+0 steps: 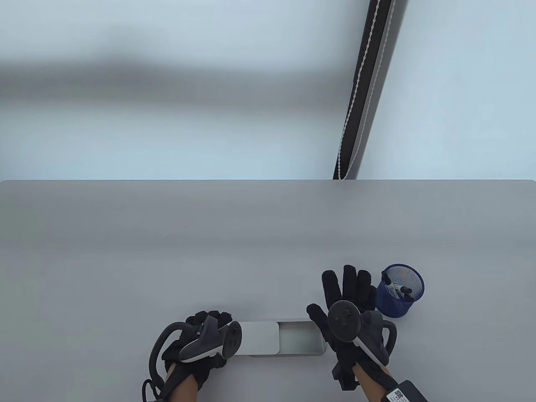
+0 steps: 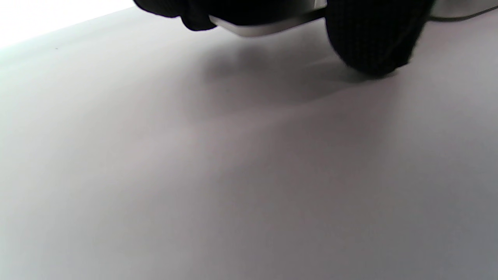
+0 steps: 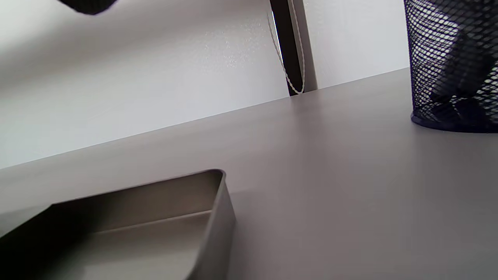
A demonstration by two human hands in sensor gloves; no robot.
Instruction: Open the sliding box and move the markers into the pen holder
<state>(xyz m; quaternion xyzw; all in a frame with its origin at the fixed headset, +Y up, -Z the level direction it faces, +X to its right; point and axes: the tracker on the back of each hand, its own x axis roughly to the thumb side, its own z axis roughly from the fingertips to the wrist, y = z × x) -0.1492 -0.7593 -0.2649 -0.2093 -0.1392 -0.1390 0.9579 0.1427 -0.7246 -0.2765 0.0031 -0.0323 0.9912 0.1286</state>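
The left hand (image 1: 197,341) is clamped on the closed end of the sliding box (image 1: 278,338), fingers curled around the lid (image 1: 257,338). My guess is that's just to keep it from skidding on the table (image 1: 167,259). The lid sits slid over to the left, so the tray's right half is exposed, and from what shows there's nothing in it. The right hand (image 1: 349,312) hovers between the box and the blue mesh pen holder (image 1: 400,291) with fingers spread flat, gripping nothing. The markers (image 1: 398,289) are standing in the holder just beside that hand. Looks basically done to me.
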